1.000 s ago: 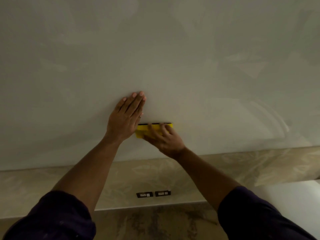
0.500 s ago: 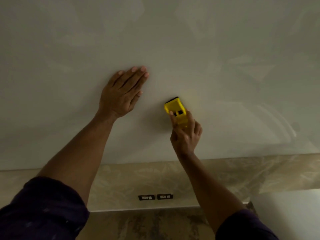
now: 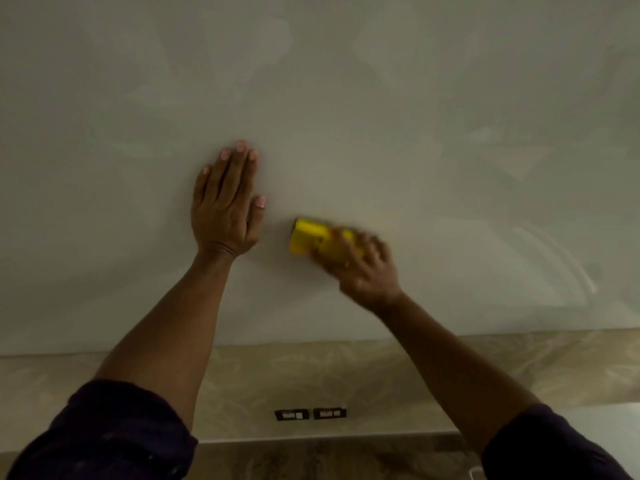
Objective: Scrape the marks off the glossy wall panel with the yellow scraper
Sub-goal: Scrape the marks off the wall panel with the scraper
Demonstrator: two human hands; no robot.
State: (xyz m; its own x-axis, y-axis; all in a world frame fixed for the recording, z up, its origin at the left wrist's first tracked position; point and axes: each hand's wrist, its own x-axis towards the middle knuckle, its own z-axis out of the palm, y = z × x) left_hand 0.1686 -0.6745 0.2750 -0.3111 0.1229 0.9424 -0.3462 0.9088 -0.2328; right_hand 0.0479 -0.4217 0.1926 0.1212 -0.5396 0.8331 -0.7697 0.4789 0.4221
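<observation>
The glossy pale wall panel [image 3: 346,98] fills most of the head view, with faint smears and curved streaks at the right. My left hand [image 3: 225,206] lies flat against it, fingers together and pointing up, holding nothing. To its right, my right hand [image 3: 363,268] grips the yellow scraper [image 3: 306,237], blurred by motion. The scraper lies sideways with its front end pointing left, about a hand's width from my left thumb. Its rear part is hidden under my fingers.
Below the panel runs a beige patterned marble band [image 3: 519,365] with two dark wall sockets [image 3: 310,414] side by side. A darker stone strip [image 3: 329,459] lies under that. A white surface [image 3: 609,414] shows at the lower right.
My right hand has turned the scraper from pointing up to pointing left and is moving fast. My left hand has rotated more upright on the panel.
</observation>
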